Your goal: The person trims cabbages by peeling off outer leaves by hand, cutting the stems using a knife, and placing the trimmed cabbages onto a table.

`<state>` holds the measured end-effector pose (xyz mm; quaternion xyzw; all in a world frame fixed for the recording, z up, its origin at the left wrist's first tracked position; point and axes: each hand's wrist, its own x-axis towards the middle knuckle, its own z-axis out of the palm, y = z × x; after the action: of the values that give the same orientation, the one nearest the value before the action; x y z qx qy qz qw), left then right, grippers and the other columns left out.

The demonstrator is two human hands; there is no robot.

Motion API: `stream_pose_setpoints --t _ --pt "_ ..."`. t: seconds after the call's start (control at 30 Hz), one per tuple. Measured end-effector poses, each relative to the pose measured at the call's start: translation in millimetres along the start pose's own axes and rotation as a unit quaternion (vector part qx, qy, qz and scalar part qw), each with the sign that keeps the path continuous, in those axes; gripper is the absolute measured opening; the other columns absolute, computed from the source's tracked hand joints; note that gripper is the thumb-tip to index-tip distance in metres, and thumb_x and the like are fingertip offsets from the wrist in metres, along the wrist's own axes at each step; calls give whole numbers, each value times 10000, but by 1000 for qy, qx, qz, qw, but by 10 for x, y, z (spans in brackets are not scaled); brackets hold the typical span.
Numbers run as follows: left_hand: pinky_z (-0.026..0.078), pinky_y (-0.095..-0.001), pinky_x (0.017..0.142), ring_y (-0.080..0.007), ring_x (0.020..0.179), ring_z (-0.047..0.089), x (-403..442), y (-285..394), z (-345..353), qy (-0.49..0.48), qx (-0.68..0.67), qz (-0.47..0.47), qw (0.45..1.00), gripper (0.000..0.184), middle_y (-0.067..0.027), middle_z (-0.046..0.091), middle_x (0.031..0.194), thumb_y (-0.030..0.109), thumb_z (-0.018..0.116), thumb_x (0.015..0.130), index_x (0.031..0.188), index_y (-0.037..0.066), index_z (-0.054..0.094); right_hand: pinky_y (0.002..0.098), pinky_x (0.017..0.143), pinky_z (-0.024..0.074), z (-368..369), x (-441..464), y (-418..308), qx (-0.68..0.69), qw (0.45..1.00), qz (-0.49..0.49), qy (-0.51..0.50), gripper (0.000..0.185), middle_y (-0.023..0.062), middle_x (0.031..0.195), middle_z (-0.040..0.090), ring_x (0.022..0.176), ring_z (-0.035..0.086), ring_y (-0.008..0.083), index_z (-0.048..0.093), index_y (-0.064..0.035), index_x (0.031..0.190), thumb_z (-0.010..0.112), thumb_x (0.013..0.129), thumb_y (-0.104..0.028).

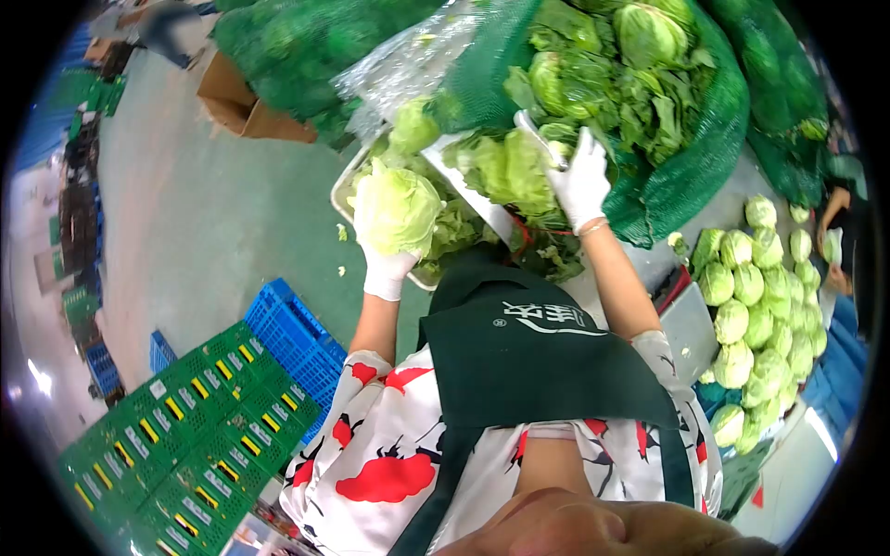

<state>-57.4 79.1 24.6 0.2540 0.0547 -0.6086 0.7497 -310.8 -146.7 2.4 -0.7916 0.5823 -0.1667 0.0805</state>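
My left hand (382,269), in a white glove, is wrapped round a pale green lettuce head (399,211) above a white bin (341,190) that holds loose leaves. My right hand (581,181), also gloved, is closed on a small tool with a pale handle (527,123); its working end is hard to make out. Loose leaves (513,173) lie just left of the right hand. Beyond it, an open green mesh bag (718,153) holds leafy heads (652,35).
Stacked green crates (185,445) and a blue crate (295,338) stand at lower left. A cardboard box (243,107) is at upper left. Trimmed heads (760,324) are piled at right, beside another person's arm (834,208). Clear plastic wrap (408,65) lies ahead.
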Motion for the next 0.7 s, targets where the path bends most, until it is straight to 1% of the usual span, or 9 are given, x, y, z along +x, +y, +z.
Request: stream_pose_setpoints --t 0.1,0.17,0.27,0.33,0.4,0.53,0.57,0.63,0.7 --pt "561 -490 945 -327 1236 588 -82 31 -104 0 -37 19 999 566 -101 579 1388 530 349 1045 1444 145 460 470 906 535 203 37 175 46 990 87 -104 884 278 1166 638 1035 650 421 515 20 1315 776 733 -592" --pt "577 -462 900 -310 1199 606 -64 12 -221 -1 -58 11 998 524 -100 581 1379 481 361 1060 1447 140 452 462 889 540 224 60 138 134 961 129 -202 745 235 1079 682 931 683 399 555 -3 1247 785 755 -513" --pt "594 -415 828 -280 1143 628 -35 -5 -207 -41 -44 4 998 484 -104 584 1369 424 384 1073 1458 136 442 440 810 566 232 -109 -261 175 963 43 -198 584 232 1018 703 872 701 369 574 -9 1187 795 780 -365" --pt "592 -407 814 -274 1133 630 -4 -35 -64 -22 39 19 999 488 -106 584 1371 429 383 1073 1461 138 442 395 780 566 329 -274 -553 215 947 46 -235 721 208 967 715 855 712 317 585 15 1246 807 785 -493" --pt "587 -417 824 -279 1142 629 19 -52 16 22 127 39 991 487 -107 577 1384 424 389 1072 1463 138 439 374 756 573 301 -382 -798 301 926 17 -227 803 174 1052 724 899 722 281 551 30 1361 771 828 -528" --pt "548 -466 942 -291 1231 591 2 -61 358 -3 49 41 998 476 -109 541 1437 373 453 1060 1472 136 427 284 614 552 -435 -136 -1106 507 779 139 -340 790 163 1143 710 945 717 188 569 40 1351 716 861 -562" --pt "532 -484 987 -295 1265 574 -2 -70 475 -4 47 49 998 482 -110 528 1455 370 464 1055 1474 136 425 225 520 487 -549 -100 -1147 562 739 160 -335 675 122 1103 711 837 689 112 618 31 1294 697 901 -511" --pt "485 -504 1045 -305 1313 535 56 -79 524 -4 157 69 985 566 -112 492 1492 472 432 1027 1489 145 417 227 498 464 -659 -18 -1154 592 644 200 -440 594 105 1069 715 759 653 97 634 14 1268 689 924 -467" --pt "420 -522 1114 -316 1371 482 116 -40 558 -9 180 36 983 709 -112 441 1543 619 400 977 1516 159 397 211 480 437 -828 -22 -1177 587 614 177 -498 491 68 986 706 658 598 80 656 -20 1201 665 959 -448"
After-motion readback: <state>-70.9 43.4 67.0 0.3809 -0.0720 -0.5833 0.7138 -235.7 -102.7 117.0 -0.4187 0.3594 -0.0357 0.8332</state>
